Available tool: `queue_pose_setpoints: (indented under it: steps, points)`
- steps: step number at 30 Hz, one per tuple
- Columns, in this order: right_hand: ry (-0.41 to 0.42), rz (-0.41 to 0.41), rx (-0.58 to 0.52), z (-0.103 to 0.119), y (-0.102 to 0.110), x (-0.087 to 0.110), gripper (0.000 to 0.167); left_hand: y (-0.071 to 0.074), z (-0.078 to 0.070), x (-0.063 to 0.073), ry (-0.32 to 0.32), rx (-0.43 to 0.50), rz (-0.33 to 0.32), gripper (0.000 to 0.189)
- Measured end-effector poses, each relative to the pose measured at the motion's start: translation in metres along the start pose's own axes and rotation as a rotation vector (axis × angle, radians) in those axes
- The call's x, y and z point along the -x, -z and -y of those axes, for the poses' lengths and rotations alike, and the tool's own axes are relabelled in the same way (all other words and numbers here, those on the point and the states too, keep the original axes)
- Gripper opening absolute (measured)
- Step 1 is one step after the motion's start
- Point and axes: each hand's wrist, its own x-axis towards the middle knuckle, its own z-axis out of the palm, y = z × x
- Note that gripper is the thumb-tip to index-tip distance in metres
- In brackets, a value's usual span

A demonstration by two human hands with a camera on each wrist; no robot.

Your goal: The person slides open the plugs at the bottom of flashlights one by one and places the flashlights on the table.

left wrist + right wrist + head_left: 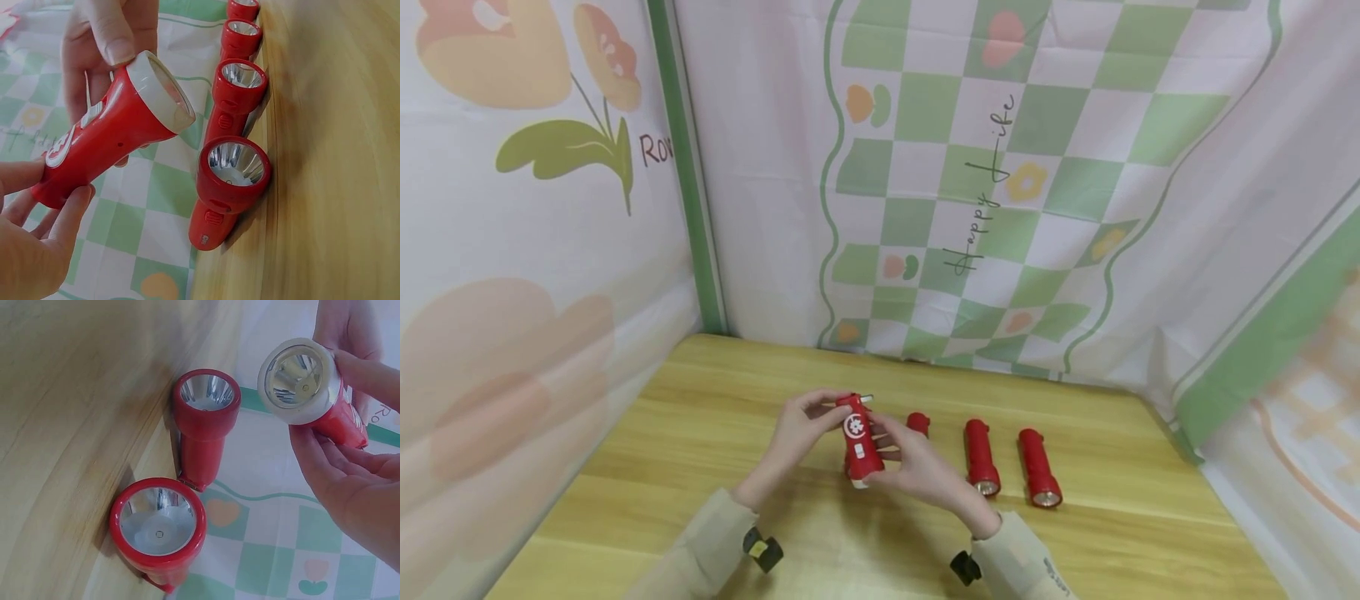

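Observation:
Both hands hold a red flashlight (861, 437) with a white head rim above the table. My left hand (797, 429) pinches its narrow tail end between thumb and fingers. The right hand (921, 471) grips the wide lens end, its thumb on the white rim in the left wrist view. A white logo and a pale slide switch (92, 115) show on the body. The clear lens (299, 378) faces the right wrist camera. Just right of the hands, another red flashlight (917, 422) is partly hidden by the right hand.
Two more red flashlights, one in the middle (980, 458) and one farthest right (1039, 468), lie in a row on the wooden table (1120, 533), lenses toward me. Another flashlight (231, 187) lies nearest the left wrist camera. A patterned cloth (917, 167) hangs behind the table.

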Motion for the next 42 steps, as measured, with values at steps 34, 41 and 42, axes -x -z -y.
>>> queue_pose_setpoints:
  steps: [34, 41, 42]
  points:
    - [0.014, -0.047, 0.033, 0.004, -0.013, -0.007, 0.076, 0.015, -0.002, -0.008, 0.111, 0.004, -0.029, 0.033]
    - [-0.023, -0.047, 0.013, 0.006, -0.018, -0.015, 0.076, 0.020, -0.001, -0.011, 0.120, -0.042, -0.032, 0.032]
    - [-0.032, -0.044, 0.007, 0.006, -0.018, -0.016, 0.076, 0.021, 0.000, -0.012, 0.121, -0.045, -0.033, 0.031]
